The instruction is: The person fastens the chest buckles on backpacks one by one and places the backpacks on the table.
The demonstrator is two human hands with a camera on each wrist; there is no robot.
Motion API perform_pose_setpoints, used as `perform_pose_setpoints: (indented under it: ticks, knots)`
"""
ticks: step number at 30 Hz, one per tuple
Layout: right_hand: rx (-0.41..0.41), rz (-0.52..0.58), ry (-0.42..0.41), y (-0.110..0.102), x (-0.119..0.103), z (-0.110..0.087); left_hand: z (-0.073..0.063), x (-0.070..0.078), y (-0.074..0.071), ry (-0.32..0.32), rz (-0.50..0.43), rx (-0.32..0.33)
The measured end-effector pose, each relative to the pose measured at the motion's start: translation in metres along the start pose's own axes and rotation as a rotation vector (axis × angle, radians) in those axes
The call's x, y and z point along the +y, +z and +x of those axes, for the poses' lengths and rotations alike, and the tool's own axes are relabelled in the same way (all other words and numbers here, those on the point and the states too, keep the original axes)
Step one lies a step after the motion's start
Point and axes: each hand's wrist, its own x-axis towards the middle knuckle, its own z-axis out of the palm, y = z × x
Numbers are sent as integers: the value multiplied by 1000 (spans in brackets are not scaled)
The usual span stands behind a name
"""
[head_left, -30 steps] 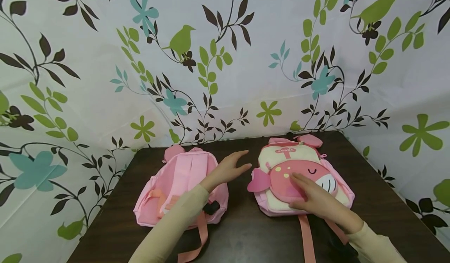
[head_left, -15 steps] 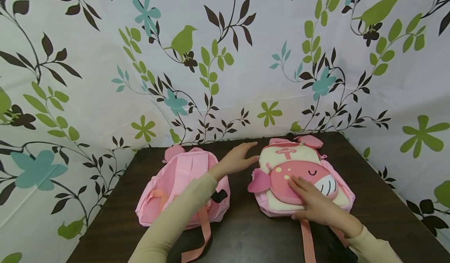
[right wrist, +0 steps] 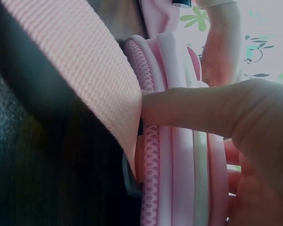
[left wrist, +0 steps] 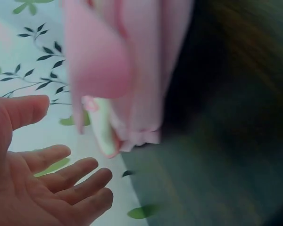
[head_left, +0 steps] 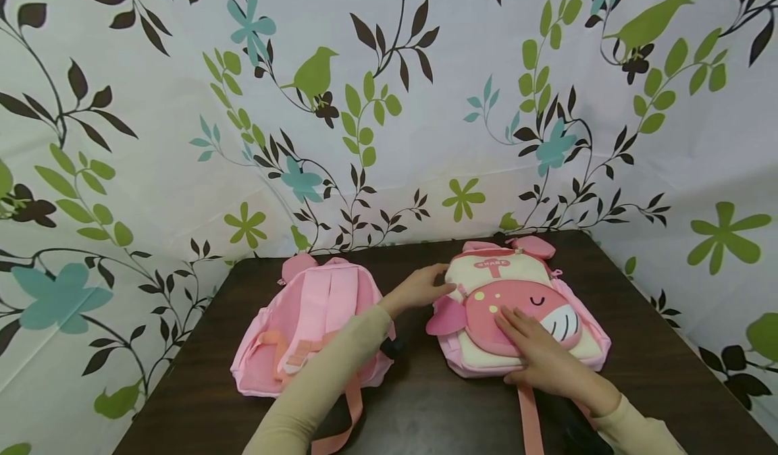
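A pink and cream child's backpack (head_left: 486,337) with a sleepy whale face on its front pocket lies face up at the right of the table. My right hand (head_left: 547,354) rests on its lower front, fingers extended over the whale. In the right wrist view, the thumb (right wrist: 193,108) lies across the bag's bottom edge, close by a peach webbing strap (right wrist: 85,61). My left hand (head_left: 419,287) is spread, holding nothing, its fingertips right at the bag's upper left side. In the left wrist view, its fingers are apart, beside the pink fin (left wrist: 99,61).
A second pink backpack (head_left: 328,293) lies on the left with its shoulder straps up, partly behind my left forearm. Its loose strap (head_left: 354,408) trails toward the front of the dark wooden table (head_left: 419,414). A leaf-and-bird patterned cloth (head_left: 413,138) hangs behind and at the sides.
My left hand has moved right, from between the two bags to the upper left side of the whale backpack. The right hand has shifted slightly down the bag's front.
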Motion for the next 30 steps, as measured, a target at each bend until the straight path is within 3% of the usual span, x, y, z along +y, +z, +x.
perform_pose_setpoints:
  ticks: [11,30]
  knots:
    - [12,-87,-28,4,-1,1,-2,-8,22,-79,-23,-123]
    - [-19,-108,-17,5,-1,5,-3,-11,30,-117,-55,-117]
